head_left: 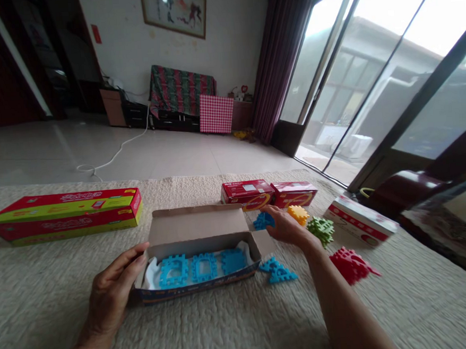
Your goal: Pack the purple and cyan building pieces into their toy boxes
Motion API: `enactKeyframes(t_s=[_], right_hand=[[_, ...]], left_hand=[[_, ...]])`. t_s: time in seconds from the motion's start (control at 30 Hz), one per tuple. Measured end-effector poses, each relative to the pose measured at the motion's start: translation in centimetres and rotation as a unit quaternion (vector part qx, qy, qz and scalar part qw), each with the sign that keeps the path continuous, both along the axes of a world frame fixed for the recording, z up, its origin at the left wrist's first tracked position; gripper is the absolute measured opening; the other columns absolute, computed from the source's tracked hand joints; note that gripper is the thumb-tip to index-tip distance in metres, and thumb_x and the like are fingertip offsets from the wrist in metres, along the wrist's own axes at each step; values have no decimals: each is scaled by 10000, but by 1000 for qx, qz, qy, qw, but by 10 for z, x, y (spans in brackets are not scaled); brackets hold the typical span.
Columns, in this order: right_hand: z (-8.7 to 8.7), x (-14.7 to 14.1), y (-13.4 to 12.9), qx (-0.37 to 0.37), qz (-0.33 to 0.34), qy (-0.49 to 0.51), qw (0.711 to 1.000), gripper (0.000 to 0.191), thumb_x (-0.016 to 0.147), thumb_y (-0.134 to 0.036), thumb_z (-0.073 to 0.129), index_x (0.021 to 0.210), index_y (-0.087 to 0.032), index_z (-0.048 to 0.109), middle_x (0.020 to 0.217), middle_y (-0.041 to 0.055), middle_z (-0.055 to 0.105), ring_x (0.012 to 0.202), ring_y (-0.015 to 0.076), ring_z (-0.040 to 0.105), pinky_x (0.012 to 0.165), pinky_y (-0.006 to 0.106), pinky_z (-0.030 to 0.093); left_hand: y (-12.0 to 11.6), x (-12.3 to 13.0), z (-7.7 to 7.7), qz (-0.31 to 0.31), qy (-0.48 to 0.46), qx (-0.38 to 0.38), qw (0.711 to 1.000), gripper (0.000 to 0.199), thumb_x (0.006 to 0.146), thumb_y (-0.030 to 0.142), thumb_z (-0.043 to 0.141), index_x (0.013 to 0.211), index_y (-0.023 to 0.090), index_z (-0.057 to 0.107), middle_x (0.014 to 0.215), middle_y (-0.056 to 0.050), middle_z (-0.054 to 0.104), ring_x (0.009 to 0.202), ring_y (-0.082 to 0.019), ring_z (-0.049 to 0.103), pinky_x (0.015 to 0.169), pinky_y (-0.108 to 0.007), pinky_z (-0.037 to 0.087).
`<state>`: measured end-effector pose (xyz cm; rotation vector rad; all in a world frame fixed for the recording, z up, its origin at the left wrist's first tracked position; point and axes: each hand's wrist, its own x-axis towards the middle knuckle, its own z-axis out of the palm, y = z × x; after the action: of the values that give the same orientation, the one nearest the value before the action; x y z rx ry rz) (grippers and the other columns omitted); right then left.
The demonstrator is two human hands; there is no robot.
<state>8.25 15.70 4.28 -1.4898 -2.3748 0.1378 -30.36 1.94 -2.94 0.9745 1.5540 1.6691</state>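
My left hand (115, 284) grips the left end of an open cardboard box (201, 287), thumb and fingers at its rim. Inside, on white lining, lie three blue notched toy blocks: one with an arched opening (173, 271), one with a square opening (204, 267) and a solid-looking one (233, 261). Beyond the box's right end, the fingers of my right hand (283, 224) close around another blue block (262, 221), partly hidden by them. Triangular blue blocks (279, 271) lie on the woven cover by the box's right side.
Yellow (298, 214), green (321, 230) and red (351, 265) block stacks lie to the right. Two red boxes (247, 193) stand behind, a white-and-red box (364, 220) at the far right. A long red-and-green box (66, 215) lies at left. The woven cover (200, 331) has a far edge.
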Motion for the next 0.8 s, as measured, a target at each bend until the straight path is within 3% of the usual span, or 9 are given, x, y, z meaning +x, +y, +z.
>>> enactKeyframes(t_s=[0.27,0.43,0.63,0.8], right_hand=[[7,0,-1,-24,-13,-28,999,457,733,-164,573,1189,-146,591,1164,124,648,1027,250,623,920,360,467],[9,0,-2,-23,-2,-33,999,435,737,-173,595,1171,-160,596,1144,106,664,1033,248,626,915,350,463],[18,3,-3,33,1,-13,999,406,753,-197,590,1158,-207,596,1095,78,684,963,231,659,850,343,497],[42,-14,-20,105,-12,41,994,425,783,-321,620,1184,-188,585,1116,110,670,976,269,653,863,409,500]], left_hand=[[1,-2,-4,-5,2,0,1000,423,683,405,728,1070,236,707,1073,-4,720,1019,-242,644,745,-252,575],[0,2,2,-2,-6,4,1000,423,683,414,732,1052,210,712,1051,-22,722,959,-206,654,725,-218,545],[-3,9,12,-13,-20,14,1000,452,676,441,738,1044,179,716,983,-40,730,872,-190,656,722,-223,509],[-4,12,17,-15,-3,26,1000,426,711,423,713,1045,159,712,966,-50,726,876,-191,645,757,-242,495]])
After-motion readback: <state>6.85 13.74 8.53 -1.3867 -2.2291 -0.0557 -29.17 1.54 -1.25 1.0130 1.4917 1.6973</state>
